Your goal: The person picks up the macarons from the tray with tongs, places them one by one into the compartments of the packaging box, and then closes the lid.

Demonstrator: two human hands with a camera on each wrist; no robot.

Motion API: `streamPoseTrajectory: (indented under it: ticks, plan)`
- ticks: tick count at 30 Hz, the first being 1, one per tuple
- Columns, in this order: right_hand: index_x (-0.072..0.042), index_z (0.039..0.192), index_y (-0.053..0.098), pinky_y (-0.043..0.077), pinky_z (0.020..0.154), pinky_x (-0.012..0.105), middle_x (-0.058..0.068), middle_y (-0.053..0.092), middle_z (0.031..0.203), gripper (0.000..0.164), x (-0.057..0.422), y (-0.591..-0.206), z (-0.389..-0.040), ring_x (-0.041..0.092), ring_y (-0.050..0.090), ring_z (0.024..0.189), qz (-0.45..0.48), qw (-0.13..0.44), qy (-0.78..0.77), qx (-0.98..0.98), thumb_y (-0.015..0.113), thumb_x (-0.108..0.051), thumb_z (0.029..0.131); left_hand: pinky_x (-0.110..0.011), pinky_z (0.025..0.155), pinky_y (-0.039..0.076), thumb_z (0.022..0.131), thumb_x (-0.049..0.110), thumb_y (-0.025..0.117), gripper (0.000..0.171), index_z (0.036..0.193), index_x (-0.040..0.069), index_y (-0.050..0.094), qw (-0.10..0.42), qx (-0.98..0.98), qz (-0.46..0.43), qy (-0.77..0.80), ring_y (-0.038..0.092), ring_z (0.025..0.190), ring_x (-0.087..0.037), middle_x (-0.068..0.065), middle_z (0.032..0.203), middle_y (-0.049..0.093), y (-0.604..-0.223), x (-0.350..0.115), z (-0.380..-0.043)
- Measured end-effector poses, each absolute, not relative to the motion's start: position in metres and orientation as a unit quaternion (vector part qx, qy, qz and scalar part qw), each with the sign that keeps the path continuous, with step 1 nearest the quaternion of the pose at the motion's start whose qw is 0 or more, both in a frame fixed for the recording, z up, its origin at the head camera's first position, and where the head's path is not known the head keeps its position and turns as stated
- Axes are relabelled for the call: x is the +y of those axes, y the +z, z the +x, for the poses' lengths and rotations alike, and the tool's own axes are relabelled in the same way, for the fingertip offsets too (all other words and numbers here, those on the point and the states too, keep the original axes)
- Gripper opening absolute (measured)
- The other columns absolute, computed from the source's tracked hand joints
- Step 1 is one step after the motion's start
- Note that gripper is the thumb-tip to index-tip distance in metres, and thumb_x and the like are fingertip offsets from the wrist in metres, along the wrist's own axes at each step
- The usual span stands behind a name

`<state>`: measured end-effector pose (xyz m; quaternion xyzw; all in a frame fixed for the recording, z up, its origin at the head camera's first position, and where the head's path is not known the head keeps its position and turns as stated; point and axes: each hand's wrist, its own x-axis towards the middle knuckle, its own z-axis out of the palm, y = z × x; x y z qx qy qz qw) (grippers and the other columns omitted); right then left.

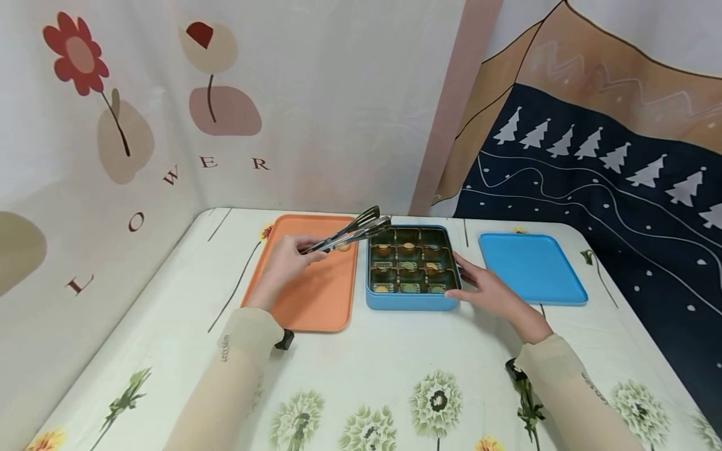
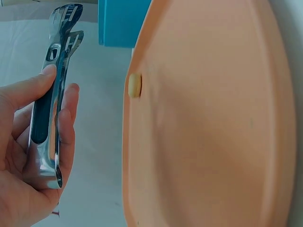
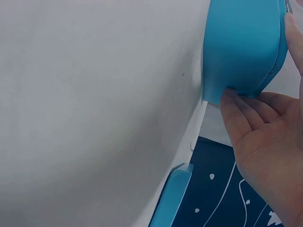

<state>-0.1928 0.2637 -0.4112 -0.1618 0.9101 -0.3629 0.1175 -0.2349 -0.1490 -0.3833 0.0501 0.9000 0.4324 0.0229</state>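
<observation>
My left hand (image 1: 290, 257) holds metal tongs (image 2: 47, 113) by the handle, above the orange tray (image 1: 316, 300). The slotted tips of the tongs point toward the blue box (image 1: 412, 302) and stand apart, with nothing visible between them. One small yellowish oval piece (image 2: 135, 85) lies at the tray's edge. Dark compartments fill the box, and several hold small yellowish or green pieces (image 1: 408, 287). My right hand (image 1: 487, 288) holds the box by its right side, thumb at the front corner and fingers against the side wall.
To the right of the box lies a flat blue lid or tray (image 1: 533, 269). A white flower-patterned cloth (image 1: 361, 376) covers the table. Printed curtains (image 1: 338, 113) hang behind and beside the table.
</observation>
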Motion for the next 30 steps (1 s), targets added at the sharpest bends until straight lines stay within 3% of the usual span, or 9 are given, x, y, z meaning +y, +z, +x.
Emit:
streamPoseTrajectory:
  ticks: [10, 30]
  plan:
    - [-0.011, 0.161, 0.010, 0.037, 0.112, 0.057, 0.024, 0.017, 0.164, 0.094, 0.263, -0.410, -0.191, 0.045, 0.036, 0.143, -0.159, 0.117, -0.360, 0.912, 0.069, -0.040, 0.094, -0.028, 0.070, 0.049, 0.089, 0.022, 0.077, 0.030, 0.117, 0.010, 0.074, -0.030, 0.913, 0.047, 0.404, 0.066, 0.090, -0.021, -0.012, 0.109, 0.076, -0.388, -0.169, -0.230]
    - [-0.011, 0.161, 0.009, 0.036, 0.112, 0.058, 0.026, 0.017, 0.164, 0.094, 0.263, -0.407, -0.188, 0.046, 0.035, 0.143, -0.162, 0.121, -0.356, 0.912, 0.067, -0.042, 0.094, -0.025, 0.071, 0.049, 0.089, 0.021, 0.077, 0.032, 0.116, 0.005, 0.074, -0.041, 0.921, 0.038, 0.385, 0.068, 0.096, -0.024, -0.015, 0.111, 0.075, -0.397, -0.188, -0.225]
